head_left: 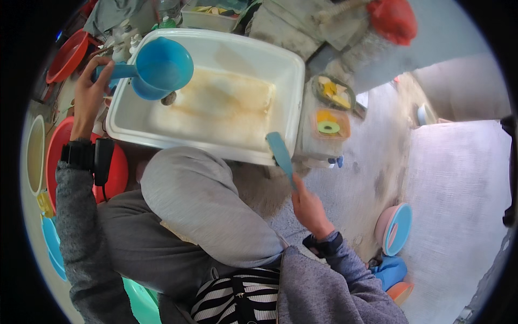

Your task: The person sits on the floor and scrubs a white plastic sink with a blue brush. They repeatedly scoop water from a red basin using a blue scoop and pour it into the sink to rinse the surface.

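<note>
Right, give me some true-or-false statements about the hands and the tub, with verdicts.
1. The left hand grips a blue scoop by its handle. True.
2. The scoop is held over the white tub. True.
3. The right hand is empty. False: it holds a light blue flat tool.
4. The tub is filled to the brim with clear water. False: its stained bottom shows.
5. A red basin sits by the left wrist. True.
</note>
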Tool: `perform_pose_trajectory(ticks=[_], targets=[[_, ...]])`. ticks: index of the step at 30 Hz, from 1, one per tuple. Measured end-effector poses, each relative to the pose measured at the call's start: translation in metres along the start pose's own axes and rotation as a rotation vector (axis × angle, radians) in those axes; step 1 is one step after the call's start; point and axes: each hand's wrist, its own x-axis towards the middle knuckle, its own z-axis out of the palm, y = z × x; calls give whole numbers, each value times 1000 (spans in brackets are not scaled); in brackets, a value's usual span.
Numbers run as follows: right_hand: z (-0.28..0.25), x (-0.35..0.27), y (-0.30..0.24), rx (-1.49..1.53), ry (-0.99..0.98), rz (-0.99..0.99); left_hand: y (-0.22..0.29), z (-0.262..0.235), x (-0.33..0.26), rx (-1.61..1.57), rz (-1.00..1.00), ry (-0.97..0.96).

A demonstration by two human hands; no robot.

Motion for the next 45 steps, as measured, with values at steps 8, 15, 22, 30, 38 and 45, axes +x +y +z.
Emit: perform_pose_trajectory(ticks=[8,15,22,30,38,45], targets=[[-51,88,-77,454,216,-278,19,42,2,-82,101,-211],[-50,177,-139,45,130,-531,42,67,-7,-28,169,-315],[-76,134,-86,152,225,-411,27,82,1,-83,26,-314],[-62,66,-20,-331,22,-143,10,91,11,-52,87,-261],[-47,126,-24,-666,184,-506,11,90,13,-57,42,-249],[-40,90,-26,-829,-128,-289,8,78,9,-67,78,-230]])
